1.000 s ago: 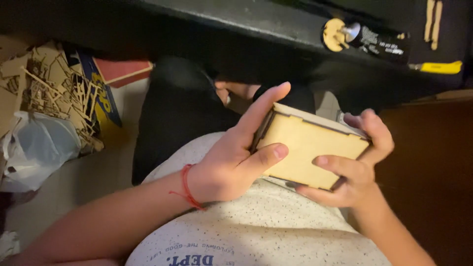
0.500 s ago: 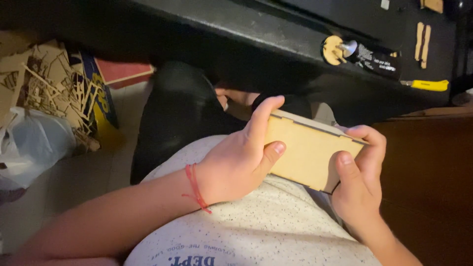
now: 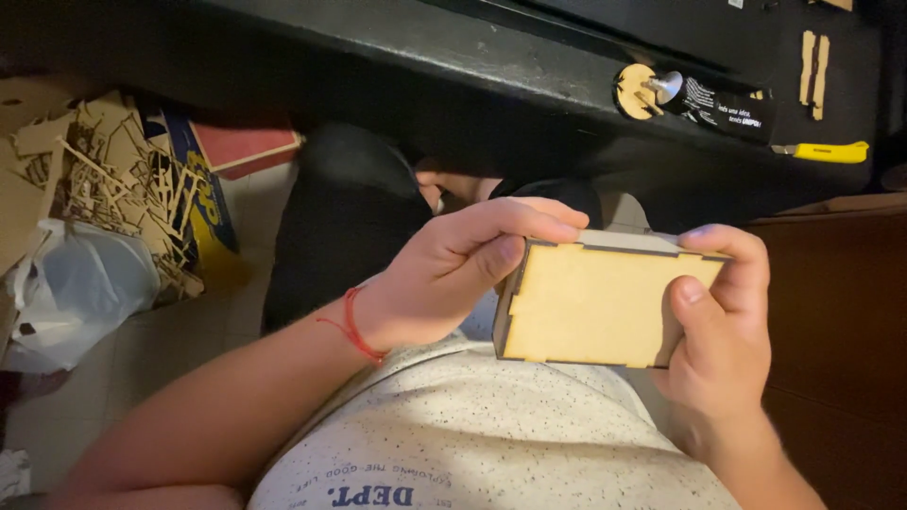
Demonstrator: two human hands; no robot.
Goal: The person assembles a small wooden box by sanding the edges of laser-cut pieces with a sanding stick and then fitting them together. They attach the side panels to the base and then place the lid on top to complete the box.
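Below a dark workbench edge (image 3: 453,66), my left hand (image 3: 444,274) and right hand (image 3: 718,331) grip a pale wooden box (image 3: 590,302) over my lap, fingers wrapped around its ends.

Dim light, black table edge (image 3: 397,57); pale tiled floor (image 3: 113,378), brown cabinet side (image 3: 841,312)

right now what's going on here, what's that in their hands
A seated person holds a small light wooden box with finger-jointed edges over their lap. The left hand grips its left end, thumb on the front panel; the right hand clasps the right end. On the dark table ahead lie a yellow utility knife and a glue tube. Wood offcuts are piled on the floor to the left.
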